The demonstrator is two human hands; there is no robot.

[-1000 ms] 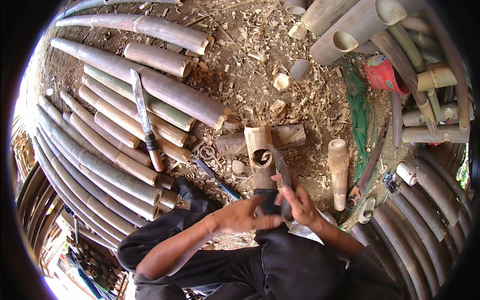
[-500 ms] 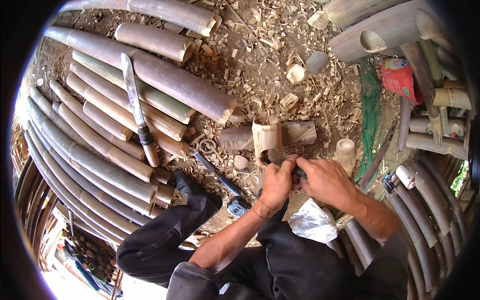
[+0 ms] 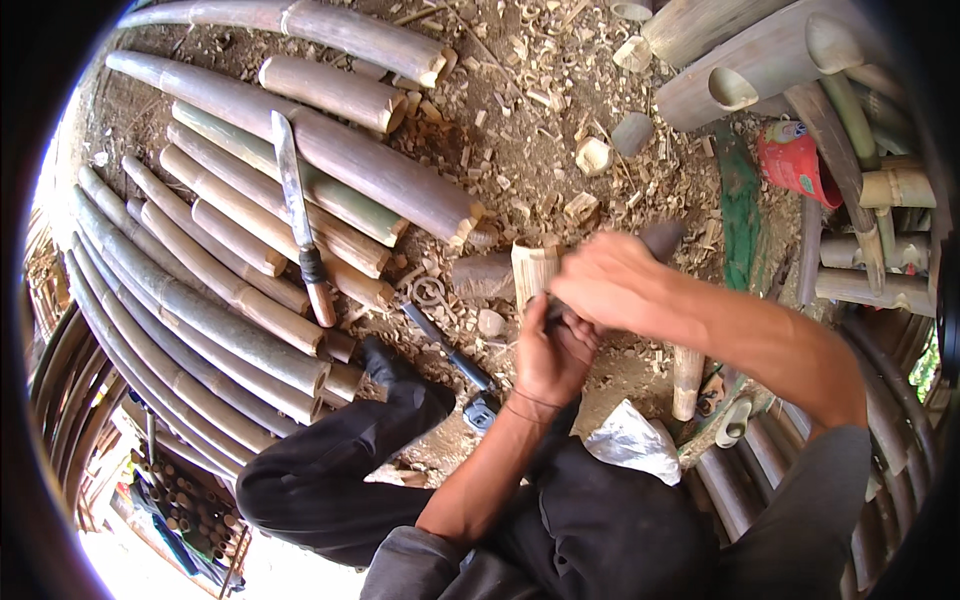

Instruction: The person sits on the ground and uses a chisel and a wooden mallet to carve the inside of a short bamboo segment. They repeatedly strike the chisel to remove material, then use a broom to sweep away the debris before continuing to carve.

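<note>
Both hands (image 3: 585, 315) — on bamboo piece (image 3: 530, 272)

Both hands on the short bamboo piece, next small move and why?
Probably draw the right hand steadily along the short bamboo piece. The left hand grips just below it, while the right hand covers most of it; whatever tool it holds is hidden. The long knife lies apart on the poles.

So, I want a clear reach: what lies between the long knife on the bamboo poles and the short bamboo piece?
Head view: a slim hand tool on chip-strewn dirt.
</note>
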